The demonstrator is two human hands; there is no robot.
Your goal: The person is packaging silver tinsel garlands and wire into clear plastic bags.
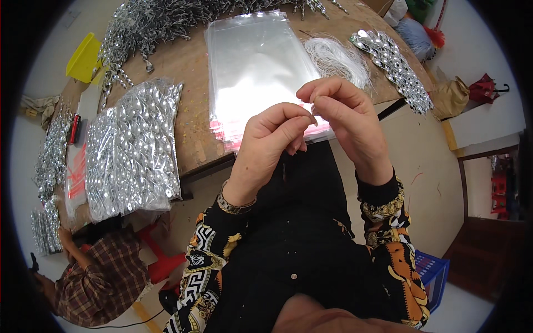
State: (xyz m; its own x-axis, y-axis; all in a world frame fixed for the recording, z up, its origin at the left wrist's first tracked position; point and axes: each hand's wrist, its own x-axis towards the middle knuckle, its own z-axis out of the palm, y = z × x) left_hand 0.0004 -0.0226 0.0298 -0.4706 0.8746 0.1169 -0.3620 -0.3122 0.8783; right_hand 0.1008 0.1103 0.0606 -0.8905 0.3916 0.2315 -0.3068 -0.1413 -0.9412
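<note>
1. The left hand [272,136] is raised over the near edge of the table [189,66], its fingers curled and thumb and forefinger pinched together at the tip.
2. The right hand [347,119] is just beside it on the right, also pinched shut; the fingertips of both hands meet at one spot.
3. What they pinch is too fine to make out; it may be a thin white thread, but I cannot tell.
4. Just beyond the hands lies a stack of clear plastic bags [255,61] with a red strip along its near edge, flat on the table.
5. Right of the bags lies a bundle of white threads [338,58], and further right a strip of shiny silver pieces [397,64] running toward the table's right edge.
6. On the left of the table sits a filled bag of silver pieces [133,150]; a large loose heap of the same silver pieces [161,22] lies at the far side.
7. A yellow tray [83,55] stands at the far left corner.
8. At the near left, another person in a plaid shirt [91,283] bends beside a red stool [161,261].
9. A blue crate [430,272] stands on the floor at the near right.
</note>
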